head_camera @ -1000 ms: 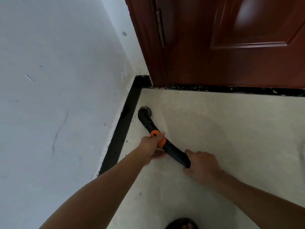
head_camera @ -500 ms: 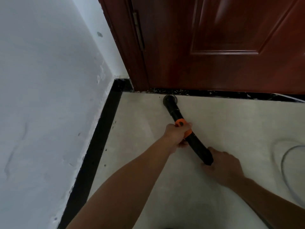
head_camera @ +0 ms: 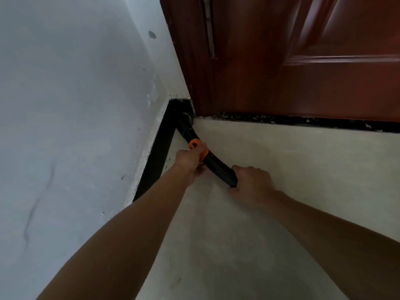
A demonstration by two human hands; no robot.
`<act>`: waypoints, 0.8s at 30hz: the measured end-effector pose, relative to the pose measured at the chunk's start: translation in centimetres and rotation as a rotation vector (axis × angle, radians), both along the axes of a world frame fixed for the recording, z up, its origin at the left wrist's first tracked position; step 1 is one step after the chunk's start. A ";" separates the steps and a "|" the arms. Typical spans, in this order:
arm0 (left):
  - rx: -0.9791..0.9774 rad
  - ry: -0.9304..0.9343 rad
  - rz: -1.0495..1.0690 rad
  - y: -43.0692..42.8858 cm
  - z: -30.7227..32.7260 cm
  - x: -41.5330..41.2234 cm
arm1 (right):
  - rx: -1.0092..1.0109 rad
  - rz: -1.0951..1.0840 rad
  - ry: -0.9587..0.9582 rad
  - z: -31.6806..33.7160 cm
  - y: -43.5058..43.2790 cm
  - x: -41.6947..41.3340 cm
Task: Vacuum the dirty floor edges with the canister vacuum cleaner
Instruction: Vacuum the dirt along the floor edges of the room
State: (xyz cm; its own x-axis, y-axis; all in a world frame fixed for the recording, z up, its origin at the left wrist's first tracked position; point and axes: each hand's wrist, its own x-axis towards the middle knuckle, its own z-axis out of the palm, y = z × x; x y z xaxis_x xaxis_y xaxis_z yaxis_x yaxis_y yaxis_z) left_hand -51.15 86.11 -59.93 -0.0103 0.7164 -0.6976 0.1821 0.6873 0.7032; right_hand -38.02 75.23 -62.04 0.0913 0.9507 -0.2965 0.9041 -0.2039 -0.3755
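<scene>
A black vacuum wand (head_camera: 216, 164) with an orange collar (head_camera: 200, 148) slants across the pale floor. Its round nozzle tip (head_camera: 186, 119) sits in the corner where the black baseboard (head_camera: 159, 161) meets the door frame. My left hand (head_camera: 190, 164) grips the wand at the orange collar. My right hand (head_camera: 252, 185) holds the wand's lower end, closer to me. The canister and hose are out of view.
A white wall (head_camera: 75, 126) runs along the left. A dark red wooden door (head_camera: 303, 61) closes the far side, with a black speckled threshold strip (head_camera: 303, 122) beneath it. Pale floor tile (head_camera: 281, 169) spreads to the right.
The nozzle has moved left from the door's threshold into the corner by the baseboard. Both hands followed with the wand.
</scene>
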 end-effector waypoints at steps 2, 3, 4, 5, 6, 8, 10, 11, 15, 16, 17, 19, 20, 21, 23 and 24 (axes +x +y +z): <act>-0.001 -0.010 -0.024 -0.3 0.2 0.9 | 0.004 -0.030 -0.025 0.2 -0.6 0.9; -0.003 -0.026 -0.052 -0.8 0.1 1.6 | -0.003 -0.045 -0.051 0.2 -1.2 1.6; -0.014 -0.042 -0.093 -1.5 0.1 2.5 | -0.020 -0.062 -0.088 0.2 -2.2 2.4; -0.029 -0.058 -0.139 -2.3 0.1 3.4 | -0.038 -0.082 -0.126 0.1 -3.4 3.2; -0.047 -0.080 -0.179 -3.1 0.1 4.4 | -0.051 -0.104 -0.161 0.0 -4.6 3.9; -0.075 -0.113 -0.229 -4.4 0.3 6.1 | -0.099 -0.139 -0.204 -0.2 -6.6 4.9; -0.077 -0.119 -0.233 -4.7 0.6 6.2 | -0.129 -0.151 -0.159 -0.1 -7.0 5.0; -0.065 -0.112 -0.215 -4.5 0.7 5.7 | -0.118 -0.140 -0.112 -0.1 -6.7 4.7; 0.004 -0.064 -0.037 -2.8 1.5 1.8 | -0.085 -0.053 0.105 0.1 -3.3 1.7; 0.030 -0.056 0.008 -2.4 1.9 1.0 | -0.081 -0.051 0.163 0.2 -2.5 0.7; 0.052 -0.048 0.042 -2.3 2.2 0.2 | -0.082 -0.055 0.218 0.2 -2.1 -0.2; 0.059 -0.028 0.058 -3.0 2.6 -0.8 | -0.089 -0.053 0.311 0.3 -2.6 -0.9; 0.043 -0.021 0.052 -4.0 2.3 -1.2 | -0.099 -0.039 0.342 0.2 -3.6 -0.7; 0.020 -0.024 0.049 -5.3 1.9 -1.5 | -0.111 -0.008 0.359 0.1 -4.8 -0.3; -0.032 -0.037 0.066 -8.4 1.1 -2.0 | -0.127 0.084 0.331 -0.3 -7.3 0.8; -0.050 -0.040 0.090 -10.0 0.8 -2.3 | -0.131 0.125 0.314 -0.5 -8.4 1.0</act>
